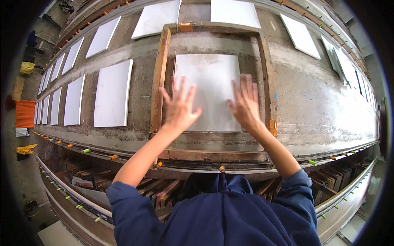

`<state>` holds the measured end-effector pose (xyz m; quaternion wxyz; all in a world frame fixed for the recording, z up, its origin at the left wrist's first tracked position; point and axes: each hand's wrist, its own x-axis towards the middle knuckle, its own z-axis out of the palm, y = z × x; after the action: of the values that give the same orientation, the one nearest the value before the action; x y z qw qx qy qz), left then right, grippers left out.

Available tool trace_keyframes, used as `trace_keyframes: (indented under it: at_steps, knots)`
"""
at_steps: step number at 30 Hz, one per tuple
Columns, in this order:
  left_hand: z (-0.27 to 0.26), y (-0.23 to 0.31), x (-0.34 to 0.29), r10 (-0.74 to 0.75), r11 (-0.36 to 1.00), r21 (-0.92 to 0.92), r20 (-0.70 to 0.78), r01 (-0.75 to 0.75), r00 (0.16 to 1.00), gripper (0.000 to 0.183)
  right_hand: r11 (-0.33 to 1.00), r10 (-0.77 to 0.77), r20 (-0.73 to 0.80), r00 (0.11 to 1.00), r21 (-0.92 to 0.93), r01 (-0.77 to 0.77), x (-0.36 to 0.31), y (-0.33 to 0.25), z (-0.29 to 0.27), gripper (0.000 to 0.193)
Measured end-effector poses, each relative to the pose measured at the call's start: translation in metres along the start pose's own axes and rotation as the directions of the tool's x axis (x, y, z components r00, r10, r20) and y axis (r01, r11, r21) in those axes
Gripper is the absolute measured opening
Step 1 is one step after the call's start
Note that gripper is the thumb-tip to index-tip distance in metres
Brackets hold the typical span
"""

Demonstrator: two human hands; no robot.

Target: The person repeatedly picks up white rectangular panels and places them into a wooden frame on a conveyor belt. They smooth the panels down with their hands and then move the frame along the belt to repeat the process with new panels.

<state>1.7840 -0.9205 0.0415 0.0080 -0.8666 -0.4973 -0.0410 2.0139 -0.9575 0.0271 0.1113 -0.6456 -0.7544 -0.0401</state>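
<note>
A white rectangular panel point(208, 76) lies flat on the long worn table point(316, 102), inside a large wooden frame point(160, 82). My left hand point(179, 110) is over the panel's left edge, fingers spread and palm down. Over its right edge my right hand point(247, 107) is stretched out flat, its fingertips smeared by motion. Neither hand holds anything. I cannot tell whether the palms touch the panel or hover just above it, nor whether a mesh spans the frame. Brown tape point(185, 26) wraps part of the frame's far bar.
More white panels point(113, 93) lie in rows to the left, with others point(300, 36) at the far right. A rail with orange and green pegs point(159, 165) runs along the near edge. Below it, wooden frames point(166, 192) are stacked. An orange cloth point(25, 114) hangs at far left.
</note>
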Motion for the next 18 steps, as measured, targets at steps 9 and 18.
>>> trace_keyframes:
  at_steps: [9, 18]
  knots:
    - [0.019, -0.102, -0.021, -0.361, 0.604, -0.758, 0.013, 0.245, 0.932, 0.088, 0.79, 0.357, 0.106, 0.928, 0.496, -0.36, -0.031, 0.085, -0.029, 0.078]
    - [-0.115, -0.048, 0.05, -0.282, 0.659, -0.75, -0.179, 0.055, 0.942, 0.083, 0.672, 0.442, -0.057, 0.895, 0.682, -0.288, -0.006, 0.152, -0.111, 0.072]
